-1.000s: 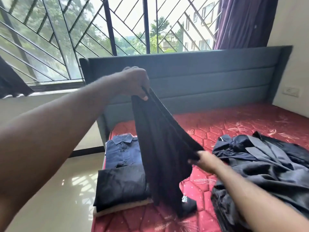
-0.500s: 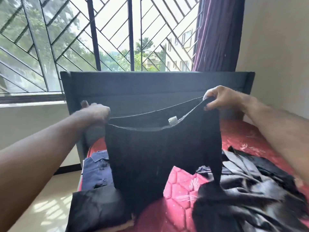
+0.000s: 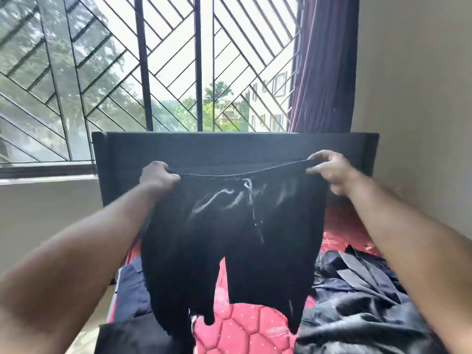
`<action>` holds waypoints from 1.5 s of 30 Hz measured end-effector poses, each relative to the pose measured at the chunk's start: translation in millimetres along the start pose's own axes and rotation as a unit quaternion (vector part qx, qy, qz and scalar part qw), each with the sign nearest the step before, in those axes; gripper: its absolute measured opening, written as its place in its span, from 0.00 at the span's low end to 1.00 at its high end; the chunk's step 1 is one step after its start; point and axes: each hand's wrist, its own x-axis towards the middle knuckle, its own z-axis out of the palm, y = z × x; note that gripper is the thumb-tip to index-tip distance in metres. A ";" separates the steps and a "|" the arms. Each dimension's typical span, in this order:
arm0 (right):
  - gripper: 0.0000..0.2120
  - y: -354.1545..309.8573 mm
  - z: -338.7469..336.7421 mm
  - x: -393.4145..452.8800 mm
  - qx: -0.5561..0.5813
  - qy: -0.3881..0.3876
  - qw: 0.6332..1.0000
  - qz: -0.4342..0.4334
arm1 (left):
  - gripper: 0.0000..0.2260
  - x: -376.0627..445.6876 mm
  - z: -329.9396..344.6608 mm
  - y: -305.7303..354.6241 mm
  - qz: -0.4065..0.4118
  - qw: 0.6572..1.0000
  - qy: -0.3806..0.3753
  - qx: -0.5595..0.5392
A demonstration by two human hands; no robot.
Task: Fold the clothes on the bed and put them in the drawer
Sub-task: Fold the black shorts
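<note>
Head view, one moment. I have the black trousers (image 3: 229,238) held up in front of me by the waistband, stretched between both hands above the bed (image 3: 245,325). My left hand (image 3: 158,176) has its fingers curled round the left end of the waistband, knuckles toward the camera. My right hand (image 3: 329,169) pinches the right end between thumb and fingers, a little higher than the left, so the band runs in a shallow sag from one grip to the other. The trousers hang straight down from that line, front facing me, with a pale drawstring or seam showing near the middle, blurred. The two legs drop apart below the crotch; their lower ends are close over the red quilted mattress, and I cannot tell whether they touch it. Behind the trousers stands the dark grey headboard (image 3: 229,146), with the barred window (image 3: 153,72) above it and a purple curtain (image 3: 324,67) at its right edge. Under my left forearm, on the left side of the bed, lies a folded navy shirt (image 3: 130,292) with a black folded garment (image 3: 132,338) nearer me. Under my right forearm sits a loose heap of dark grey clothes (image 3: 357,302), unfolded, just beside the right trouser leg.
</note>
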 end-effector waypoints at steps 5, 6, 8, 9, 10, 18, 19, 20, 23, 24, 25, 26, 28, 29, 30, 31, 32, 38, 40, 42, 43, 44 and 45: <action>0.13 55.7 74.9 -50.3 0.056 0.007 0.994 0.095 | 0.24 -70.8 82.2 4.1 -0.123 0.941 -0.097 -0.301; 0.12 69.5 91.7 -71.9 0.089 -0.012 0.990 0.111 | 0.25 -94.5 97.2 2.4 -0.137 0.913 -0.105 -0.369; 0.09 93.0 119.7 -109.0 0.137 -0.041 0.980 0.135 | 0.23 -136.1 117.7 0.0 -0.147 0.876 -0.125 -0.442; 0.08 100.1 128.7 -124.1 0.157 -0.055 0.975 0.145 | 0.22 -151.8 121.9 -1.3 -0.133 0.869 -0.133 -0.457; 0.08 104.5 133.2 -135.2 0.176 -0.066 0.970 0.156 | 0.22 -164.3 124.7 -3.3 -0.112 0.866 -0.141 -0.466; 0.16 82.1 112.9 -137.5 0.314 -0.169 0.926 0.123 | 0.28 -171.2 104.3 -14.2 0.069 0.913 -0.195 -0.352; 0.15 82.1 112.2 -135.3 0.273 -0.160 0.944 0.091 | 0.25 -167.6 101.5 -12.5 0.078 0.917 -0.183 -0.346; 0.14 84.2 110.1 -132.2 0.200 -0.136 0.969 0.044 | 0.23 -164.1 99.2 -11.1 0.086 0.919 -0.173 -0.343; 0.13 98.5 92.3 -124.7 -0.066 -0.069 0.992 -0.086 | 0.17 -159.3 91.4 -5.0 0.094 0.918 -0.162 -0.351; 0.16 107.3 87.5 -125.7 -0.099 -0.100 0.986 -0.090 | 0.16 -158.4 88.9 -2.6 0.092 0.914 -0.163 -0.360; 0.20 117.2 84.8 -127.9 -0.094 -0.147 0.982 -0.066 | 0.15 -157.5 85.9 0.2 0.091 0.910 -0.168 -0.369; 0.24 125.5 85.0 -130.6 -0.073 -0.194 0.978 -0.027 | 0.14 -156.1 82.8 2.9 0.090 0.906 -0.177 -0.373; 0.24 139.6 89.2 -129.0 -0.062 -0.247 0.967 0.022 | 0.14 -151.4 77.1 6.7 0.092 0.903 -0.200 -0.368; 0.21 143.7 90.0 -124.5 -0.076 -0.261 0.962 0.024 | 0.14 -148.9 73.5 7.3 0.096 0.905 -0.209 -0.358; 0.18 145.9 88.2 -116.0 -0.087 -0.271 0.958 0.021 | 0.14 -144.0 70.0 6.1 0.100 0.911 -0.211 -0.341; 0.14 142.9 83.4 -107.0 -0.104 -0.278 0.955 0.017 | 0.14 -138.8 65.0 3.4 0.107 0.919 -0.208 -0.318; 0.10 135.0 76.6 -98.4 -0.129 -0.285 0.950 0.013 | 0.13 -133.0 59.0 -0.2 0.118 0.929 -0.200 -0.289; 0.13 24.6 42.4 -74.3 -0.283 -0.295 0.909 -0.081 | 0.15 -100.7 21.9 -28.1 0.160 0.949 -0.200 -0.182; 0.13 -14.2 38.4 -83.1 -0.288 -0.295 0.901 -0.136 | 0.21 -95.8 11.1 -27.0 0.171 0.937 -0.208 -0.225; 0.17 -36.2 33.6 -89.7 -0.267 -0.270 0.903 -0.203 | 0.27 -94.2 -3.4 -16.0 0.198 0.919 -0.193 -0.282; 0.18 -41.4 30.6 -92.9 -0.258 -0.272 0.904 -0.206 | 0.26 -92.2 -8.1 -10.4 0.212 0.901 -0.195 -0.324; 0.18 -44.5 28.2 -97.1 -0.258 -0.294 0.900 -0.191 | 0.23 -92.5 -12.7 -6.1 0.215 0.880 -0.206 -0.370; 0.18 -44.5 24.5 -97.9 -0.257 -0.317 0.897 -0.168 | 0.20 -93.1 -15.5 -4.1 0.213 0.863 -0.219 -0.402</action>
